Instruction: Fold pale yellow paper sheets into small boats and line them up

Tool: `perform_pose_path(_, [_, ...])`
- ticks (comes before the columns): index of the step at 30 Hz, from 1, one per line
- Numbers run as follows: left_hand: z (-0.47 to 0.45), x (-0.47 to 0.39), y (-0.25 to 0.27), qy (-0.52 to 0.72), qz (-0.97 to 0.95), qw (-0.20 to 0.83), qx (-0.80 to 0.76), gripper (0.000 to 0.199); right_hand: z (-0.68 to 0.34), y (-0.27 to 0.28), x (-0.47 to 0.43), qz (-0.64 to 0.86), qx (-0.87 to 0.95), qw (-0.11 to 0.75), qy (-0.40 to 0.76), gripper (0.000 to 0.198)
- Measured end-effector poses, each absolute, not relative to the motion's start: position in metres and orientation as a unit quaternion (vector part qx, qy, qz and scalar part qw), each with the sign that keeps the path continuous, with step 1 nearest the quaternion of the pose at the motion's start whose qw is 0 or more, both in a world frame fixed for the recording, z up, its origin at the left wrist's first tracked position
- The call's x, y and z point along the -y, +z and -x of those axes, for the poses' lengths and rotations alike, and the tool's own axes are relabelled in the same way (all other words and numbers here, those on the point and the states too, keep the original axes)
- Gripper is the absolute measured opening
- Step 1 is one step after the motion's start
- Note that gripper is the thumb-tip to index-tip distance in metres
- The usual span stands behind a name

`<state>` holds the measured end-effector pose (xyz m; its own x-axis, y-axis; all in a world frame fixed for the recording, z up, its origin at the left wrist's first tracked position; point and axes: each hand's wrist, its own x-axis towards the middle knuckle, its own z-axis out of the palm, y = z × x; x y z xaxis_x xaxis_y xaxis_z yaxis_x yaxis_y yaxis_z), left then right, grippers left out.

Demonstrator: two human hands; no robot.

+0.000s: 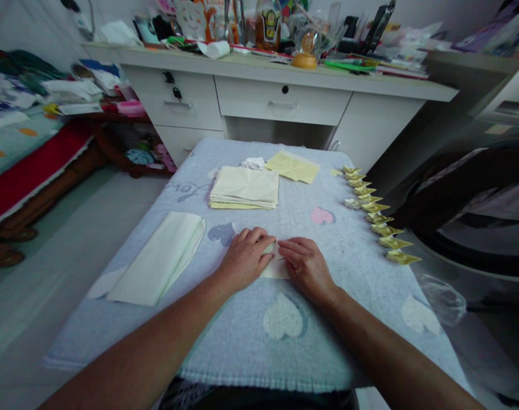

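A small pale cream piece of paper [277,271] lies on the cloth-covered table, partly hidden under my fingers. My left hand [247,255] is closed on its left side, thumb and fingers pinching the far edge. On the right side, my right hand [307,263] has its fingers pressed together on the same paper. Just beyond my hands is a stack of square cream and yellow paper sheets [244,188]. Behind it are loose yellow sheets [294,167] and a crumpled white tissue [253,163]. Folded yellow paper pieces [385,230] with pointed ends line the right edge.
To the left lies a folded pale green-white sheet bundle [160,256]. A blue cloth [225,341] with heart patterns covers the table. Beyond stands a white desk [280,102] crowded with items. A washing machine [473,193] is close on the right, a bed [32,165] at left.
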<state>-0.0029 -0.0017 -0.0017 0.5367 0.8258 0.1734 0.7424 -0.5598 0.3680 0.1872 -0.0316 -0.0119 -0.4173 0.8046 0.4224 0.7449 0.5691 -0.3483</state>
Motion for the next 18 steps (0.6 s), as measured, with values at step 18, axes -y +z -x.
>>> perform_pose_path(18, [0.0047, -0.0002, -0.0030, 0.170, -0.869, 0.135, -0.445, 0.038, -0.1872, -0.0132, 0.0331, 0.449, 0.857, 0.251, 0.017, 0.025])
